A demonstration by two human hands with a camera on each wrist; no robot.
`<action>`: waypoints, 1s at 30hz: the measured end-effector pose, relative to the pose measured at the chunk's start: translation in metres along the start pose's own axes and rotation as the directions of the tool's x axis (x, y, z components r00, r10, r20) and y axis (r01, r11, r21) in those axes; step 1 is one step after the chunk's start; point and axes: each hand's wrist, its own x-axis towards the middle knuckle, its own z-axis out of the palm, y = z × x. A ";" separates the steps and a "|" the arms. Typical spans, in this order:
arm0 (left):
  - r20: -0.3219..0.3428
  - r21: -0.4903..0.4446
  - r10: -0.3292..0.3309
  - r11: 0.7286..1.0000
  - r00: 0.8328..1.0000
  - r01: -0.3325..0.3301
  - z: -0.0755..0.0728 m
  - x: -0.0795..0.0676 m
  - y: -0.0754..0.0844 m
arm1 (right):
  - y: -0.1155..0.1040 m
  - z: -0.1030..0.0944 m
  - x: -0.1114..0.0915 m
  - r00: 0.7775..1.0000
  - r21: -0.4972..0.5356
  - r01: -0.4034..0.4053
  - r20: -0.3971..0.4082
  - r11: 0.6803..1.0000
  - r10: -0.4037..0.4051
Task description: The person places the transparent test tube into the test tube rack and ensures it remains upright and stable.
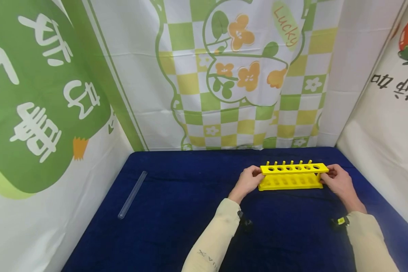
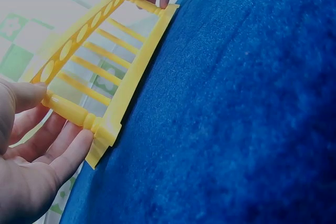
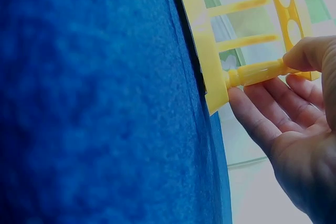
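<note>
A yellow test tube rack (image 1: 290,186) stands upright at the right rear of the dark blue cloth, with a row of holes in its top bar and a row of pegs behind. My left hand (image 1: 246,183) grips its left end post, thumb near the top bar and fingers around the post, as the left wrist view shows. At the opposite end, my right hand (image 1: 340,184) holds the right post (image 3: 260,73) between thumb and fingers. Whether the base touches the cloth or hovers slightly is hard to tell. No tubes sit in the rack.
A clear test tube (image 1: 132,196) lies slanted on the left part of the blue cloth (image 1: 190,189), well apart from both hands. Printed white and green curtains (image 1: 149,94) hang behind the table and along both sides.
</note>
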 end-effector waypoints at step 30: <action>-0.032 0.020 -0.009 1.000 0.999 0.009 -0.016 -0.002 -0.008 | -0.015 0.014 -0.002 1.000 -0.050 0.011 -0.002 0.999 -0.011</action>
